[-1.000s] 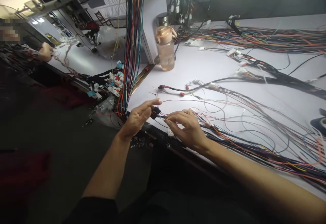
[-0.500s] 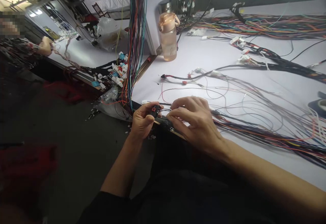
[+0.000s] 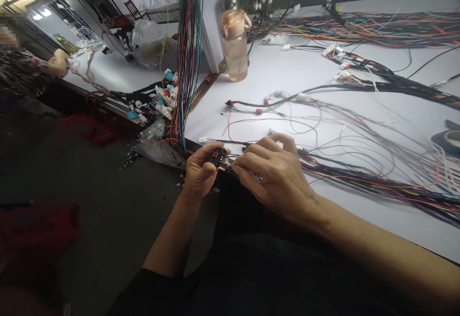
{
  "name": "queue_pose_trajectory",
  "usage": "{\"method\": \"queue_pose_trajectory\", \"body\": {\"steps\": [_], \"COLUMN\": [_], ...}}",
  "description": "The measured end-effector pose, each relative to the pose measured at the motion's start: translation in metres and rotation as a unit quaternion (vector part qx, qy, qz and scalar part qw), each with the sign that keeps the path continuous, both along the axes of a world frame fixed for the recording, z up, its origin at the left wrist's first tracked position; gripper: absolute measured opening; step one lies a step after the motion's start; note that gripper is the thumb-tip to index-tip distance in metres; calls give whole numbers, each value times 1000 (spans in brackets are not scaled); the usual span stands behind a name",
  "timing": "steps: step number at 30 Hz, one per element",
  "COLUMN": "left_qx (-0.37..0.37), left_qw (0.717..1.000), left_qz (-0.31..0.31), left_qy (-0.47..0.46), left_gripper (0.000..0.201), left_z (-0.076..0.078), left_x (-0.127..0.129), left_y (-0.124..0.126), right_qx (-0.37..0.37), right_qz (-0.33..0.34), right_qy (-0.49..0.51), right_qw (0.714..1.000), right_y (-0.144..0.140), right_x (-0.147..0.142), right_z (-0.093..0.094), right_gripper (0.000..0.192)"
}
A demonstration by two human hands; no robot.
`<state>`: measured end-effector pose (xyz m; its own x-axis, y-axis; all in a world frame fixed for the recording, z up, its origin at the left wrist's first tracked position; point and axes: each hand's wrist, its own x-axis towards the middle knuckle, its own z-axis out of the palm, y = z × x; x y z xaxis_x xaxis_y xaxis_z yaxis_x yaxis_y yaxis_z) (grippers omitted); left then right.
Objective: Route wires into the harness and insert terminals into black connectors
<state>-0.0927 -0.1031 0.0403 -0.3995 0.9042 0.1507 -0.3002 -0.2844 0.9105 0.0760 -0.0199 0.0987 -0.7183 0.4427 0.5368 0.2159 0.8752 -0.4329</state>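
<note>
My left hand [image 3: 199, 172] grips a small black connector with a red face [image 3: 217, 154] at the near edge of the white table [image 3: 273, 72]. My right hand [image 3: 275, 174] is right beside it, its fingertips pinching thin wires that run into the connector. From under my right hand a thick bundle of coloured wires [image 3: 377, 184] stretches away to the right across the table. A loose black harness with red plugs [image 3: 258, 105] lies just beyond my hands.
A pale orange water bottle [image 3: 234, 45] stands at the back. Hanging coloured wires [image 3: 187, 52] drop at the table's left corner, with small connectors [image 3: 161, 103] heaped beside them. More harnesses [image 3: 359, 24] cover the far side. A tape roll [image 3: 451, 140] sits at right. Another person's hand [image 3: 57, 62] works at far left.
My left hand went from open fingers beside the connector to a closed grip on it. Both hands drew back to the table's near edge and my right hand closed in on the connector.
</note>
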Motion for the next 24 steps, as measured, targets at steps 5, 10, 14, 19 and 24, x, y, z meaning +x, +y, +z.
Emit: {"method": "queue_pose_trajectory", "body": {"steps": [5,10,14,19,24], "left_qx": [-9,-20,-19,-18,-26], "left_qw": [1000,998,997,997,997], "left_qz": [8,-1,-6,-3,6], "left_qy": [23,52,71,77,71], "left_gripper": [50,52,52,54,58], "left_z": [0,0,0,0,2], "left_x": [0,-2,-4,-3,-2], "left_y": [-2,-3,-5,-5,-6], "right_qx": [14,24,-4,-19,-9], "right_qz": [8,16,15,6,-9], "right_qy": [-9,-12,-8,14,14], "right_qw": [1000,999,1000,1000,1000], "right_y": [0,0,0,-1,-5], "right_x": [2,5,6,8,11], "right_z": [1,1,1,-1,-2], "right_gripper": [20,21,21,21,22]}}
